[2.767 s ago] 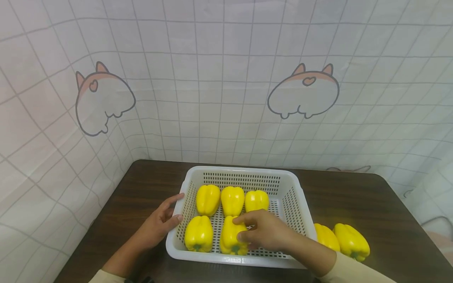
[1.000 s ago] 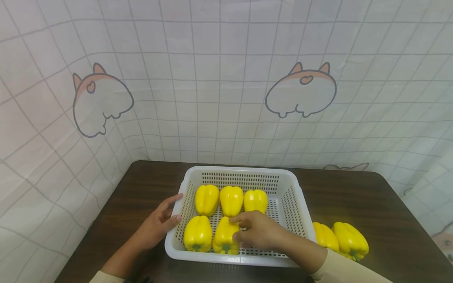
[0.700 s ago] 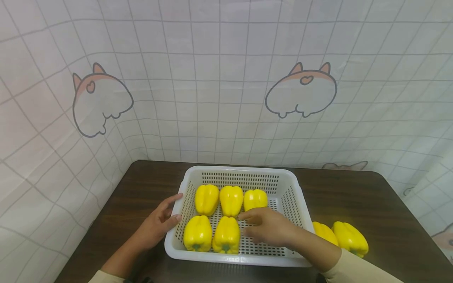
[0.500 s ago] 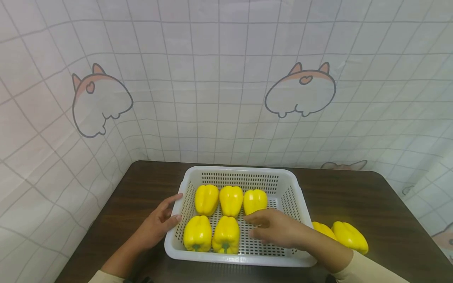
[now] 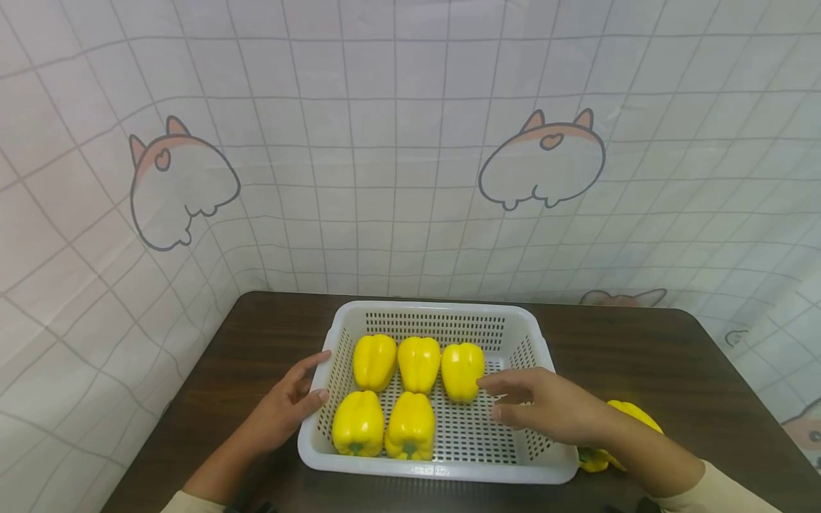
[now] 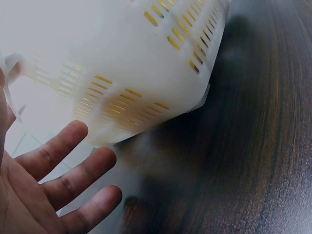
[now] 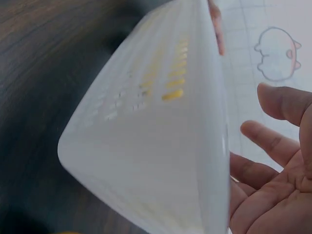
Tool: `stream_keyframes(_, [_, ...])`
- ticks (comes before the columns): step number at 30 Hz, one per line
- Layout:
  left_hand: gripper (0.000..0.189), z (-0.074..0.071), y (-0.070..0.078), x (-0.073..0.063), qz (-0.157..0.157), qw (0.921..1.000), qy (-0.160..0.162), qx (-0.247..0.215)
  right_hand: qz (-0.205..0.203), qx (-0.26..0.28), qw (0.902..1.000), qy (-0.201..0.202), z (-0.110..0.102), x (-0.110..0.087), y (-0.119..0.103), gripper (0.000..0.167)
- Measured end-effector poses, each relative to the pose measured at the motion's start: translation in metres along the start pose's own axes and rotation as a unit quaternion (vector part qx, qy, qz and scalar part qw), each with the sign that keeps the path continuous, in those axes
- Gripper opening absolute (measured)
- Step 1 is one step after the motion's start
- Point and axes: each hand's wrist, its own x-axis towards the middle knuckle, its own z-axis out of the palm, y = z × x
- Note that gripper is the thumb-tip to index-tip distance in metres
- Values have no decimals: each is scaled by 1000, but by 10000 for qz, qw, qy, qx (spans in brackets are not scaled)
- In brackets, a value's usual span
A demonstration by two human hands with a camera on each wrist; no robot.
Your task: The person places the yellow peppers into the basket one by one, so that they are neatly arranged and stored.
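A white slotted plastic basket [image 5: 436, 469] holds several yellow bell peppers. Three peppers, the middle one [image 5: 419, 363] among them, form the back row; two more, including one with a green stem end [image 5: 410, 426], sit in front at the left. My left hand [image 5: 291, 399] has its thumb and index finger at the basket's left rim, and the left wrist view shows the other fingers [image 6: 80, 171] extended below it. Over the right side of the basket hovers my right hand [image 5: 551, 406], fingers spread and nothing in them, just right of the back-right pepper [image 5: 462, 372].
Two further yellow peppers lie on the dark wooden table [image 5: 269, 335] outside the basket's right side. My right forearm partly covers both, the farther pepper [image 5: 635, 413] and the nearer pepper [image 5: 598, 460]. A white grid-patterned curtain [image 5: 359, 178] stands behind the table.
My right hand slid the front pepper left toward its neighbour, let go of it and moved right toward the basket's right wall. The left hand stayed at the rim.
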Motion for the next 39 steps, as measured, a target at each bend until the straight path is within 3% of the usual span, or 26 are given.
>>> stream_keyframes(16, [69,-1,-2,1,28,10000,8,20,-94,-246,9995,191,-25,-22,13,48])
stream_keyframes(24, [68,-2,-1,0,122,9999,-46,-15,-47,184,9995,253,-41,-36,22,49])
stream_keyframes(29, [67,-1,-1,0,41,10000,-19,23,-209,345,9986,344,-49,-43,29,49])
stream_keyframes(39, [67,-2,-1,0,75,9999,-42,71,-542,-8,9971,533,-63,-56,48,45])
